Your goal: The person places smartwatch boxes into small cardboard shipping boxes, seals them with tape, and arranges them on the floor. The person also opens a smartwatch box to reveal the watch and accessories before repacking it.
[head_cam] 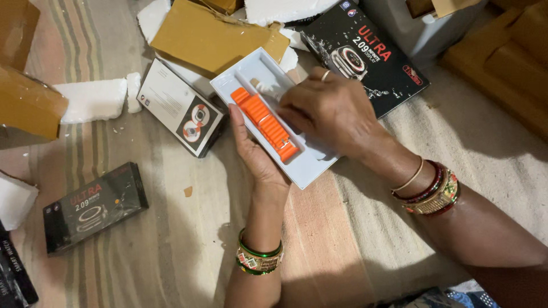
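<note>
My left hand [254, 153] supports a white plastic tray [251, 68] from beneath, palm up. An orange ribbed watch strap [264, 121] lies in the tray's slot. My right hand [328, 111] rests on top of the tray beside the strap, fingers curled down onto the tray's middle and covering what lies under them. A ring is on one finger, and both wrists wear bangles.
Around the tray lie a black watch box [377, 54] at upper right, another black box [94, 206] at lower left, a white box lid [177, 105], brown cardboard [211, 37] and white foam pieces [91, 98]. All rest on a striped mat [171, 228].
</note>
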